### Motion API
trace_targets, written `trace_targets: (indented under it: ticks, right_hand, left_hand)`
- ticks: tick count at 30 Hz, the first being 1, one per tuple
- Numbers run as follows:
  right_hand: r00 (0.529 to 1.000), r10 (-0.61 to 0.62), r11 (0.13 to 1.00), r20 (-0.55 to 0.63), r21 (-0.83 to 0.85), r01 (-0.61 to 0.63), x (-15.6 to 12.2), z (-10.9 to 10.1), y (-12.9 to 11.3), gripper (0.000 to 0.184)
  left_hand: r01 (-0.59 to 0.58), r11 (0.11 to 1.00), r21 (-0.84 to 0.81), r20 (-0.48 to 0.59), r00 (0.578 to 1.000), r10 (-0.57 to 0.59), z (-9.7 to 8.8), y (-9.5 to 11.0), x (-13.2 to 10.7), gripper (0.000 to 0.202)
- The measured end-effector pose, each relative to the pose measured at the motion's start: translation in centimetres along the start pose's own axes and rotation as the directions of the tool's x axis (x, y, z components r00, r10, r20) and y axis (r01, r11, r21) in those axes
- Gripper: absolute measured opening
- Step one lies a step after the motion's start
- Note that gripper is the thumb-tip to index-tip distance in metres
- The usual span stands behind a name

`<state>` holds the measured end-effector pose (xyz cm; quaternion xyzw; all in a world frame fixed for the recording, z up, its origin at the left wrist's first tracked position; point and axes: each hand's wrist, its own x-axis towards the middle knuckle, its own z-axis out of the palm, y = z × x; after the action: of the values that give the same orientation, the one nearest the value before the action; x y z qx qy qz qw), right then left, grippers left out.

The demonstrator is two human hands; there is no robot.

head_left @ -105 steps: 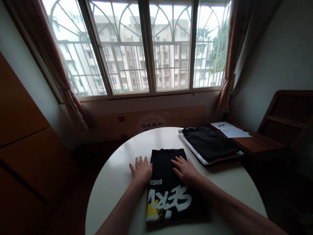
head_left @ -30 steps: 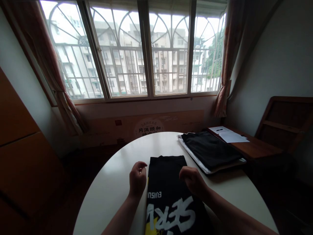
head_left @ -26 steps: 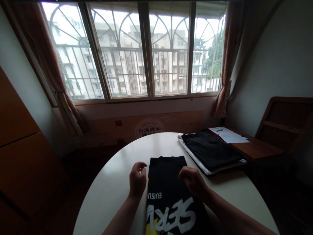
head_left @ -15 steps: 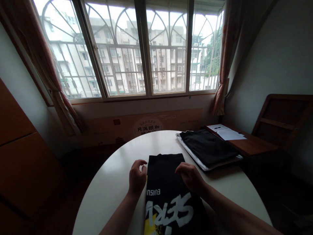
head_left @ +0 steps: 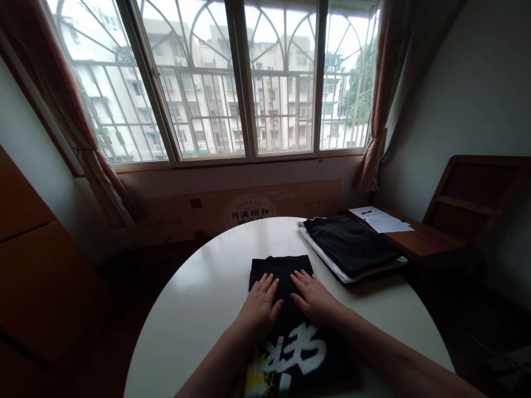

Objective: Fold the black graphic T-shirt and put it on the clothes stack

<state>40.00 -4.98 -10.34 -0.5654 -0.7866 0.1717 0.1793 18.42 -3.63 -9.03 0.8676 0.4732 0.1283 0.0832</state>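
Note:
A folded black T-shirt (head_left: 286,271) with white lettering and a yellow patch lies on the round white table (head_left: 182,320) in front of me. My left hand (head_left: 262,303) rests flat on its left side, fingers spread and pointing away from me. On the shirt's right side lies my right hand (head_left: 313,296), likewise flat with its fingers apart. Both palms press on the cloth without gripping it. My hands and forearms cover part of the print.
A stack of folded dark and white clothes (head_left: 352,246) sits at the table's back right. Beyond it, paper sheets (head_left: 384,218) and a pen lie on a brown wooden surface (head_left: 435,240). A barred window (head_left: 282,110) with curtains (head_left: 375,138) is ahead.
Both hands have come from the shirt's edges onto its top, and their curled fingers have straightened and spread. The shirt stays folded in place.

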Motion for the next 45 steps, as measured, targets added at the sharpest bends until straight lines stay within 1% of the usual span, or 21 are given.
trace_targets:
  ticks: [3, 7, 11, 16, 18, 20, 22, 23, 25, 26, 28, 30, 32, 34, 36, 39, 41, 45]
  right_hand:
    - [0.999, 0.009, 0.999, 0.037, -0.047, -0.007, 0.0, -0.1, -0.3, 0.065]
    - [0.999, 0.017, 0.997, 0.041, -0.070, -0.014, 0.0, -0.2, -0.4, 0.065]
    - [0.999, 0.019, 0.996, 0.048, -0.090, -0.014, 0.0, -0.2, -0.5, 0.065]
    - [1.000, 0.013, 0.994, 0.020, -0.106, -0.011, -0.3, -0.5, -1.0, 0.064]
    - [1.000, 0.008, 0.991, -0.008, -0.134, -0.009, -0.7, -0.8, -1.4, 0.062]
    - [0.997, -0.034, 0.983, -0.067, -0.184, 0.021, -1.4, -1.4, -1.7, 0.059]
    - [0.984, -0.113, 0.973, -0.141, -0.214, 0.081, -2.9, -2.4, -1.9, 0.056]
    - [0.975, -0.150, 0.973, -0.166, -0.200, 0.116, -3.9, -3.1, -2.0, 0.053]
    - [0.967, -0.188, 0.980, -0.172, -0.102, 0.173, -6.6, -4.5, -2.0, 0.046]
    - [0.970, -0.194, 0.981, -0.149, -0.028, 0.192, -8.2, -5.2, -2.0, 0.044]
    - [0.972, -0.228, 0.969, -0.061, 0.081, 0.233, -11.5, -6.5, -1.9, 0.047]
    - [0.966, -0.260, 0.960, 0.019, 0.112, 0.256, -14.4, -7.1, -1.8, 0.056]
    - [0.964, -0.257, 0.964, 0.075, 0.087, 0.250, -16.6, -7.1, -1.7, 0.065]
    - [0.968, -0.230, 0.973, 0.100, 0.047, 0.226, -17.7, -6.5, -1.6, 0.068]
    - [0.974, -0.209, 0.978, 0.086, 0.008, 0.209, -18.0, -5.8, -1.6, 0.063]
    - [0.980, -0.198, 0.977, 0.027, -0.069, 0.199, -17.7, -4.8, -1.8, 0.053]
    - [0.982, -0.187, 0.975, -0.008, -0.123, 0.185, -17.3, -4.4, -1.9, 0.052]
    - [0.985, -0.159, 0.978, -0.064, -0.148, 0.148, -16.8, -3.8, -2.0, 0.048]
  left_hand:
    - [0.025, 0.998, 0.049, 0.057, 0.998, -0.028, 0.1, 0.6, -0.1, 0.061]
    - [0.051, 0.994, 0.097, 0.091, 0.994, -0.060, -0.2, 1.1, -0.2, 0.063]
    - [0.048, 0.991, 0.128, 0.062, 0.996, -0.056, 0.0, 1.2, -0.3, 0.063]
    - [0.027, 0.987, 0.161, 0.053, 0.998, -0.036, 0.1, 1.2, -0.4, 0.062]
    - [0.029, 0.981, 0.192, 0.048, 0.998, -0.039, -0.1, 1.7, -0.5, 0.062]
    - [0.049, 0.968, 0.247, 0.029, 0.998, -0.058, -0.7, 2.5, -0.9, 0.061]
    - [0.065, 0.950, 0.306, 0.018, 0.997, -0.074, -1.8, 3.6, -1.7, 0.059]
    - [0.057, 0.945, 0.321, 0.025, 0.997, -0.069, -2.5, 4.1, -2.4, 0.058]
    - [0.013, 0.956, 0.293, 0.069, 0.997, -0.035, -4.6, 5.1, -4.3, 0.056]
    - [-0.016, 0.969, 0.245, 0.100, 0.995, -0.009, -5.7, 5.5, -5.5, 0.055]
    - [-0.053, 0.994, 0.095, 0.161, 0.986, 0.037, -7.9, 6.0, -8.2, 0.048]
    - [-0.066, 0.997, -0.046, 0.203, 0.976, 0.074, -9.5, 6.4, -10.7, 0.041]
    - [-0.069, 0.992, -0.107, 0.212, 0.973, 0.091, -10.0, 6.5, -12.8, 0.040]
    - [-0.075, 0.991, -0.115, 0.200, 0.975, 0.097, -9.7, 6.6, -14.0, 0.038]
    - [-0.087, 0.989, -0.122, 0.174, 0.979, 0.108, -8.8, 6.7, -14.6, 0.034]
    - [-0.095, 0.989, -0.109, 0.122, 0.987, 0.108, -7.5, 6.5, -14.7, 0.036]
    - [-0.092, 0.992, -0.083, 0.093, 0.991, 0.100, -7.0, 6.4, -14.7, 0.041]
    - [-0.106, 0.992, -0.061, 0.048, 0.993, 0.109, -6.3, 6.2, -14.8, 0.044]
